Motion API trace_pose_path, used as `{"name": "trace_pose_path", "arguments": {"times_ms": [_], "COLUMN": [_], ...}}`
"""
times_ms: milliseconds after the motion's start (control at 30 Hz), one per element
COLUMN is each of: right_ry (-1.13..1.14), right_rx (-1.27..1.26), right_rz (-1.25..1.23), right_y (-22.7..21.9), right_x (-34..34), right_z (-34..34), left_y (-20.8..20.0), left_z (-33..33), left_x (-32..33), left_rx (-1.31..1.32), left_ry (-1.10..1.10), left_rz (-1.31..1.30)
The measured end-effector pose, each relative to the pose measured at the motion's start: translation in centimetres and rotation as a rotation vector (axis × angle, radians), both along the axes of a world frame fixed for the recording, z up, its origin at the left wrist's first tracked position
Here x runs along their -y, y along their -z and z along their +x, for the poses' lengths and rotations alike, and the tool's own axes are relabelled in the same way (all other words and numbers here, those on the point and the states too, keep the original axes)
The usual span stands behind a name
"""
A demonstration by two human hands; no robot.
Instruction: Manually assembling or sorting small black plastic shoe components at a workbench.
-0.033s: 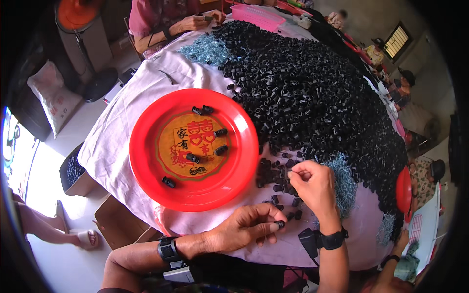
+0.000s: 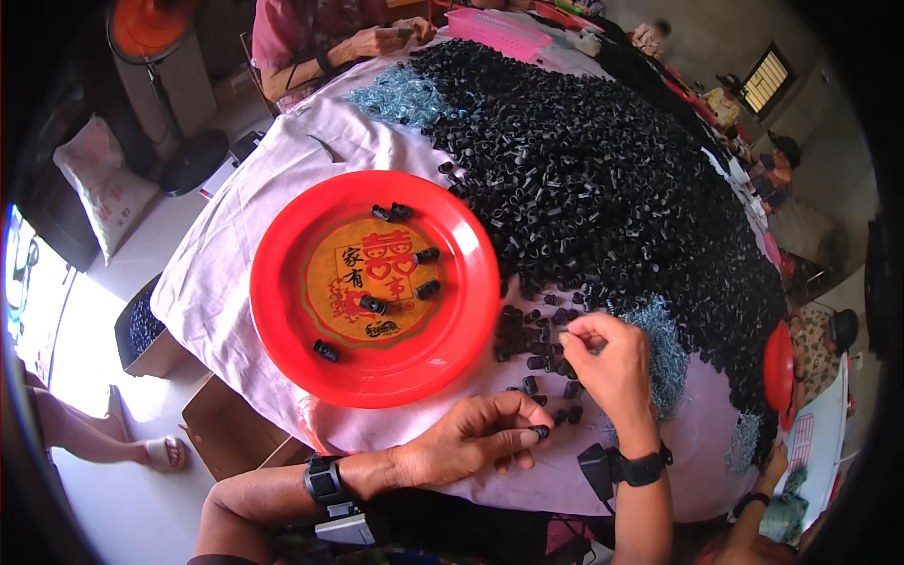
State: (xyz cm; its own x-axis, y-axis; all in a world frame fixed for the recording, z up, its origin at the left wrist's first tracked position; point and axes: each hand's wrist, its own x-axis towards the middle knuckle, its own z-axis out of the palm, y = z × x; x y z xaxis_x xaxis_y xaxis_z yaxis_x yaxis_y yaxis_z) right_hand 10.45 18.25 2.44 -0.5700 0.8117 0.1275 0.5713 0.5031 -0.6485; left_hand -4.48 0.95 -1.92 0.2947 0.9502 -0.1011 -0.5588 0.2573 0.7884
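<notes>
My left hand (image 2: 476,433) pinches a small black plastic cord-lock piece (image 2: 539,431) between thumb and fingers, low over the cloth. Beside it, my right hand (image 2: 610,363) is closed in a pinch; whatever its fingertips hold is too small to make out. That hand is over loose black pieces (image 2: 532,363) and next to a pile of thin, silvery-blue springs (image 2: 659,353). To the left lies a large red plate (image 2: 282,330) with a printed yellow centre. Several black cord locks (image 2: 372,304) are scattered on it, apart from each other.
A broad heap of black plastic pieces (image 2: 584,169) covers much of the pale cloth (image 2: 217,264). More springs (image 2: 400,97) lie at the far side, near a pink basket (image 2: 494,36) and another person's hands (image 2: 377,42). Cardboard boxes (image 2: 221,424) stand on the floor at left.
My right hand has shifted very slightly to the right and down, its fingers still pinched. The left hand and the pieces on the plate look the same.
</notes>
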Motion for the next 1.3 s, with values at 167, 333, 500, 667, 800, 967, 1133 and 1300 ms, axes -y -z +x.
{"name": "trace_pose_path", "arguments": {"times_ms": [167,333,500,667,800,967,1133,1300], "right_ry": [-0.048,-0.158,-0.244,-0.292,-0.239,-0.244,-0.305,-0.312], "right_rx": [-0.143,-0.263,-0.273,-0.228,-0.231,-0.154,-0.172,-0.157], "right_rz": [-0.057,-0.108,0.135,0.230,0.167,0.162,0.247,0.262], "right_y": [-3.2,-2.7,-1.8,-2.1,-2.3,-2.7,-2.6,-2.6], "right_x": [4.2,7.6,8.4,8.6,8.8,8.7,8.6,8.7], "right_z": [2.7,4.5,4.5,4.8,5.1,5.2,5.0,5.0], "left_y": [0.2,0.2,0.1,0.3,-0.3,0.0,0.2,0.0], "left_z": [0.0,0.4,0.3,0.6,0.5,0.7,1.1,1.2], "left_x": [0.1,0.0,0.0,0.2,0.0,0.0,0.1,0.2], "left_rx": [0.010,0.009,-0.051,-0.075,-0.132,-0.146,-0.177,-0.260], "left_ry": [-0.025,-0.067,-0.054,-0.067,-0.046,-0.087,-0.113,-0.161], "left_rz": [-0.007,-0.010,0.039,0.059,0.034,0.040,0.022,0.037]}}
